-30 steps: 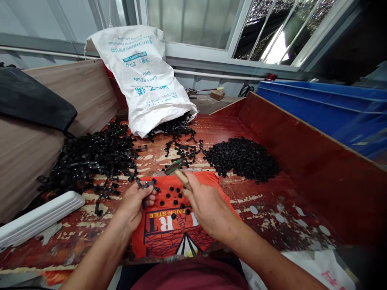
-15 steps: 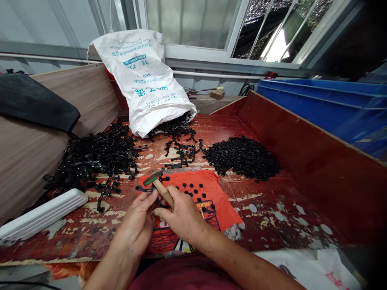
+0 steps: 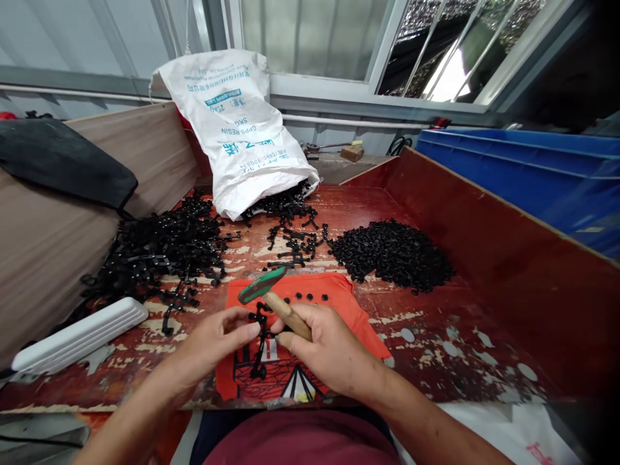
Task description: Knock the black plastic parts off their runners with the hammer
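My right hand [image 3: 334,352] is wrapped around the pale wooden handle of a small hammer with a green head [image 3: 264,285], fingers clamped on the shaft, the head raised and tilted up to the left over the orange printed cloth [image 3: 358,323]. My left hand [image 3: 213,342] sits just beside it, thumb and forefinger pinched on the upper end of a black plastic sprue strip [image 3: 261,342] that hangs down across the cloth; the fingertips of both hands nearly meet at the strip. A few small black round plastic caps [image 3: 310,297] lie loose on the far part of the cloth, just beyond the hammer handle.

All of this rests on a worn red wooden surface [image 3: 436,336] with flaking paint and raised side boards. To the left of the cloth lies a big heap of tangled black plastic sprues [image 3: 159,248], and near it, closer to me, a white ribbed plastic piece [image 3: 80,336]. To the right, well apart from my hands, lies a mound of small black plastic parts [image 3: 392,252]. At the far end a white woven resin sack with blue-green print [image 3: 237,129] lies tipped over, more black sprues spilling from its mouth. A blue plastic crate [image 3: 523,174] stands beyond the right-hand board, and a black sheet [image 3: 58,161] drapes over the left-hand board.
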Available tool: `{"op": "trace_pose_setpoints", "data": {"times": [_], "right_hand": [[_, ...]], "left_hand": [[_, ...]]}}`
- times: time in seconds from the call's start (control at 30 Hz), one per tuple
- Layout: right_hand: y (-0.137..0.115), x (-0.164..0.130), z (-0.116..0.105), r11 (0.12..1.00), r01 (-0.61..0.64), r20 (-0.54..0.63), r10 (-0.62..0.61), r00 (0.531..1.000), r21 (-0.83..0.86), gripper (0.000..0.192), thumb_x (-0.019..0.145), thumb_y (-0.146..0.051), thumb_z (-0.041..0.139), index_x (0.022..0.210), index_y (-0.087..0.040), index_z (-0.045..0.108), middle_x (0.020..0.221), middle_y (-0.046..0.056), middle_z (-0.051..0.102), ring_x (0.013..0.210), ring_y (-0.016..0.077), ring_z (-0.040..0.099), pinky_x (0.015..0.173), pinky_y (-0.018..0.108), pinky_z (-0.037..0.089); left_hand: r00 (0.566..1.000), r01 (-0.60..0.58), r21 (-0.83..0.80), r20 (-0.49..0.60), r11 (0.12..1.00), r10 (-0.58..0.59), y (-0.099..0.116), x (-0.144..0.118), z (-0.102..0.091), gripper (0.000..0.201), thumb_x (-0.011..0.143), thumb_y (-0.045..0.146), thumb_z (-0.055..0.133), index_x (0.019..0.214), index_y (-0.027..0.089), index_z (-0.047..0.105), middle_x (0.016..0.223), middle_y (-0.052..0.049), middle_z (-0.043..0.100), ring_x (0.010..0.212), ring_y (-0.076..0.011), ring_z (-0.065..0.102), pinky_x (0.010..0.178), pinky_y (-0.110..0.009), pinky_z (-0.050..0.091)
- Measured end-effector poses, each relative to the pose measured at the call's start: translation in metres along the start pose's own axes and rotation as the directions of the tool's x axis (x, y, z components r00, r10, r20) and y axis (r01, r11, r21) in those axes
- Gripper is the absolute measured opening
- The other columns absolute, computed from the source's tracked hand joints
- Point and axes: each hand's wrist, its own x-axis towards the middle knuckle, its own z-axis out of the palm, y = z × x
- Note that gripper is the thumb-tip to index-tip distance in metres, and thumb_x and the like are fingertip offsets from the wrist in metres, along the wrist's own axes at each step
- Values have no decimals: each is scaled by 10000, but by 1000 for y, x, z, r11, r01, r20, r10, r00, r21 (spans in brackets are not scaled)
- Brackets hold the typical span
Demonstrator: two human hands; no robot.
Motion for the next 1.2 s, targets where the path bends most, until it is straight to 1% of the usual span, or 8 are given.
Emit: {"op": "trace_pose_setpoints", "data": {"times": [0.07,0.2,0.33,0.4,0.63,0.83,1.03,1.2], "right_hand": [[-2,-3,2,999,-1,-19,2,1000,35,120,794,-141,635,864,-189,720,742,-32,661,647,114,563,586,208,396],[2,-4,1,998,11,-78,-6,997,62,116,831,-179,630,899,-194,723,811,-16,698,707,134,607,664,232,460],[5,0,3,987,-9,7,8,1000,162,130,830,-147,616,905,-183,716,816,-3,734,743,149,675,700,240,502],[5,2,5,975,-9,65,-5,998,220,164,836,-120,587,925,-181,711,806,-1,747,741,149,698,707,239,512],[21,3,10,997,13,25,-15,1000,76,166,789,-116,628,874,-194,748,777,-23,715,709,135,646,654,218,457],[29,5,6,994,-11,1,11,1000,104,213,821,-162,651,1015,-219,718,906,-14,723,798,157,649,729,239,467],[39,-11,-23,993,-64,-59,59,997,-96,209,967,-294,513,1125,-210,620,961,23,677,844,187,607,780,281,452],[47,-33,-30,985,-133,9,135,991,-110,229,1020,-286,392,1152,-238,574,1064,36,680,931,200,616,817,293,432]], "left_hand": [[996,69,-168,73,983,-58,-7,4,7,400,600,423,884,886,183,739,894,-69,758,782,-209,686,701,-262,530],[989,131,-437,-8,890,-149,-16,-1,10,418,598,476,883,891,221,728,850,-38,750,767,-202,703,751,-293,551],[963,183,-318,250,930,-104,-11,-8,12,361,613,443,876,829,170,778,802,-93,762,750,-216,685,800,-309,538],[951,157,-213,295,964,-89,-7,-8,14,315,607,427,876,723,150,780,703,-91,743,684,-192,654,738,-268,520],[993,-28,79,115,997,19,-5,4,16,262,510,309,907,701,168,796,759,-63,769,696,-201,656,664,-259,519],[990,135,-226,-15,965,-142,-1,0,28,334,480,304,925,720,148,754,684,-40,744,605,-161,654,603,-250,539],[979,86,-271,-156,959,-133,0,19,0,373,493,263,942,769,147,718,725,-12,733,558,-91,606,449,-148,414],[978,180,-232,-58,956,-198,-21,37,-2,460,504,364,942,627,167,545,419,126,392,340,-5,234,349,-149,171]]}}
